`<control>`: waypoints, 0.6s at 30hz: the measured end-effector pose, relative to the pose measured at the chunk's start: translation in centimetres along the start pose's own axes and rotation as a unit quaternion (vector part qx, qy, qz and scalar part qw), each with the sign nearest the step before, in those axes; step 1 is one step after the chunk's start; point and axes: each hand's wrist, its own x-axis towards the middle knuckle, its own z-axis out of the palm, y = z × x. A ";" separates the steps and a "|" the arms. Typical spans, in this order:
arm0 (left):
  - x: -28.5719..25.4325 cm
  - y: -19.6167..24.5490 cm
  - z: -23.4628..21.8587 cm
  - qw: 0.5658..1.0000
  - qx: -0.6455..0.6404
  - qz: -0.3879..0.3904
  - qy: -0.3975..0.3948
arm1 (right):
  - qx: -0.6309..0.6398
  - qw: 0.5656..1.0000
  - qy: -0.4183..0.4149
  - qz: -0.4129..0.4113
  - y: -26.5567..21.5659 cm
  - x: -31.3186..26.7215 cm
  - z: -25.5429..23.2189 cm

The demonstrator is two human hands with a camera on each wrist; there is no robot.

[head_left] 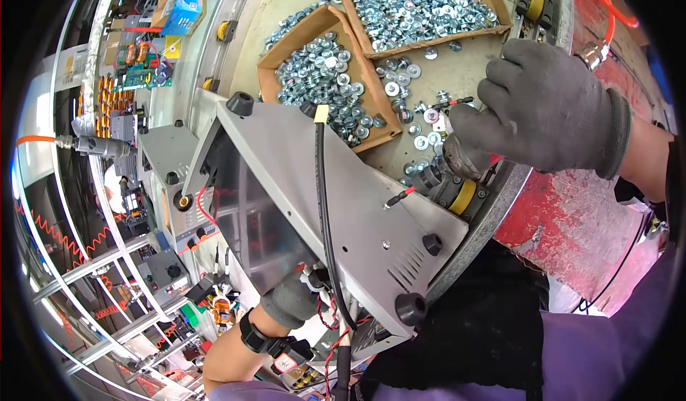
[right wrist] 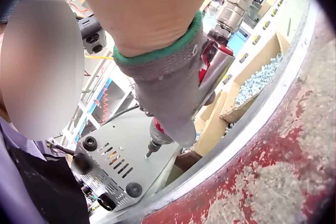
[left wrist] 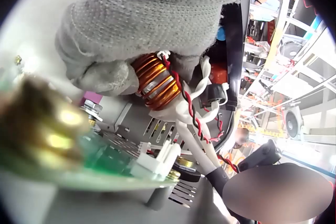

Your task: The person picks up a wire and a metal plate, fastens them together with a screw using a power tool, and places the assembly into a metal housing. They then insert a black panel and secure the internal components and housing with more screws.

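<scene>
A grey metal case (head_left: 343, 208) with black rubber feet stands tilted at the centre of the head view. My gloved left hand (head_left: 291, 301) is at its open side; in the left wrist view the hand's fingers (left wrist: 110, 77) curl round a copper-wound coil (left wrist: 157, 85) with white and red-black wires. My gloved right hand (head_left: 543, 108) grips an air screwdriver (head_left: 461, 159). In the right wrist view the driver (right wrist: 159, 133) points its bit at the panel (right wrist: 134, 142), at or very near a screw spot; contact is unclear. A black cable (head_left: 323, 187) crosses the case.
Cardboard trays of screws (head_left: 429, 15) (head_left: 321, 79) lie behind the case, with loose screws (head_left: 402, 79) beside them. Another grey case (head_left: 171, 151) and a hanging air tool (head_left: 100, 146) are at the left. A metal table edge (head_left: 493, 222) curves along the right, by an orange hose (head_left: 607, 1).
</scene>
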 end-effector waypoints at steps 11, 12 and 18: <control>0.3 1.7 0.5 1.000 0.022 0.012 -0.007 | 0.011 0.999 0.042 -0.022 0.1 0.7 0.6; 0.4 1.9 0.6 1.000 0.024 0.013 -0.007 | 0.010 0.999 0.043 -0.025 -0.1 0.8 0.5; 0.1 1.9 1.9 0.991 0.100 0.079 -0.041 | -0.018 1.000 0.023 -0.005 -0.4 0.8 0.6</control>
